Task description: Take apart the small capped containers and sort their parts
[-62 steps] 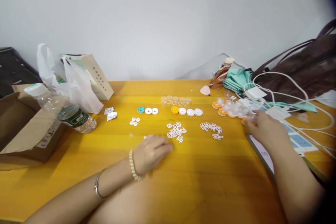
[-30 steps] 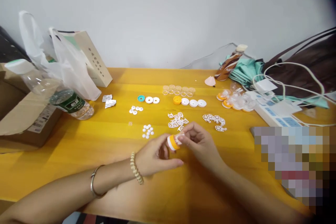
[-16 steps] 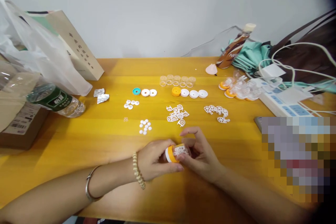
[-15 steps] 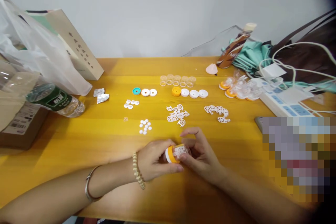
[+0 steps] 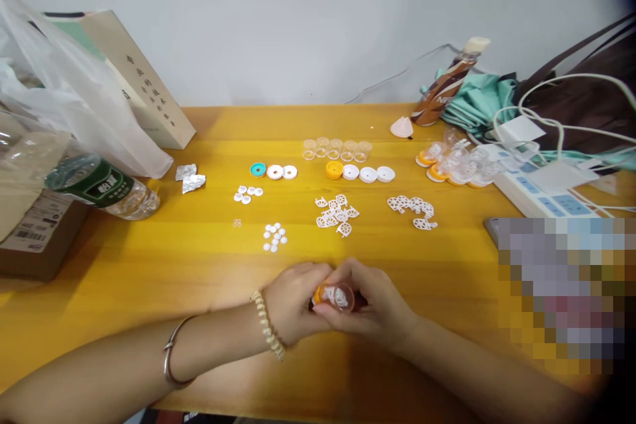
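Both hands meet over the near middle of the table around a small toy capsule (image 5: 336, 297), a clear cup on an orange and white base with white plastic pieces inside. My left hand (image 5: 297, 295) is closed on the base end, which its fingers mostly hide. Thumb and fingers of my right hand (image 5: 375, 298) wrap the orange rim and clear cup. Beyond them lie white wheel-shaped parts (image 5: 338, 212), small white discs (image 5: 275, 237), and more white openwork pieces (image 5: 411, 207). Farther back are clear cups (image 5: 336, 149), white rings (image 5: 282, 173) and an orange cap (image 5: 334, 170).
Finished-looking capsules (image 5: 462, 165) cluster at the right, beside a power strip (image 5: 539, 189) with cables. A brown bottle (image 5: 444, 89) stands behind them. On the left are a water bottle (image 5: 102, 185), a cardboard box (image 5: 42, 238), bags and foil scraps (image 5: 193, 183).
My right hand has moved slightly left and its raised fingers have closed around the capsule. The capsule has turned so its clear end faces more toward me.
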{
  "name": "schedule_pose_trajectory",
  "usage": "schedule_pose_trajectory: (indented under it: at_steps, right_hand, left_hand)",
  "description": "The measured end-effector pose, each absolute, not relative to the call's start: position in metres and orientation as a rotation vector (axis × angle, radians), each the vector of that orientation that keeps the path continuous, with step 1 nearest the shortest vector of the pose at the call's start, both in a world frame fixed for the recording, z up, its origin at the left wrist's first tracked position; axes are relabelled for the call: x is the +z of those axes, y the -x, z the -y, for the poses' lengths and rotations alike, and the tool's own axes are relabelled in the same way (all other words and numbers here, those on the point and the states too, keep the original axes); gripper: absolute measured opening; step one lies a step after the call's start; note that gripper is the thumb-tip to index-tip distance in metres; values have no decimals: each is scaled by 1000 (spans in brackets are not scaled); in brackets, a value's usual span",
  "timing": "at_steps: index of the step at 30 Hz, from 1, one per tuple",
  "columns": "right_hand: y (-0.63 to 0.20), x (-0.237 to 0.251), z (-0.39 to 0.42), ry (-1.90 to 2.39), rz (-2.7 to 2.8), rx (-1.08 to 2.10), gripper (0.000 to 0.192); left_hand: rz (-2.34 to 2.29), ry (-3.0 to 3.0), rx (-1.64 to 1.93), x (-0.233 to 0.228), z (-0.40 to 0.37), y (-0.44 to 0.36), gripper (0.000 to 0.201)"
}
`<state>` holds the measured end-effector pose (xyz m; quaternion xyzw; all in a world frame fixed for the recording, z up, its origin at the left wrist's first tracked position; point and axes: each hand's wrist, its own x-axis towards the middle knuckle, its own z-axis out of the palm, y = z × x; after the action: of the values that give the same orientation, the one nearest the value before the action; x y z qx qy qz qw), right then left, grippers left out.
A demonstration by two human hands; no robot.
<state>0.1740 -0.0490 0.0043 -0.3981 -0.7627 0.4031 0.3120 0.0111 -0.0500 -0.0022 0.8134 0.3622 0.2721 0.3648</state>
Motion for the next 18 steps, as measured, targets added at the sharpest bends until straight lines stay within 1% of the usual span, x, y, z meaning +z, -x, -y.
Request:
schedule_pose_trajectory:
  at_steps: [3,5,8,10,13,14,17,18]
  right_hand:
    - [-172,3,51,992,2074,857,23]
    - [-174,7,51,911,2143,750,18]
    - [-179,16,47,679,2341,689,13]
    - [-183,19,44,560,2405,700,21]
    - [-187,18,43,644,2267,681,59]
    - [-186,16,43,714,2225,654,63]
    - [-184,15,48,838,2215,572,44]
    - [-183,16,50,821,2220,559,45]
  left_hand:
    - [-962,-2153,624,-6,50,-12,14]
    - [-896,-2171,540,-5,48,-10,14]
    - [-757,-2148,439,0,44,-5,15]
    - [-776,-2045,457,4,43,-4,12]
    - [-850,-1882,595,8,43,-7,9]
    - [-845,-1865,636,8,44,-8,10]
    - [-817,-1898,687,8,46,-11,12]
    - [-839,-1907,682,7,46,-11,11]
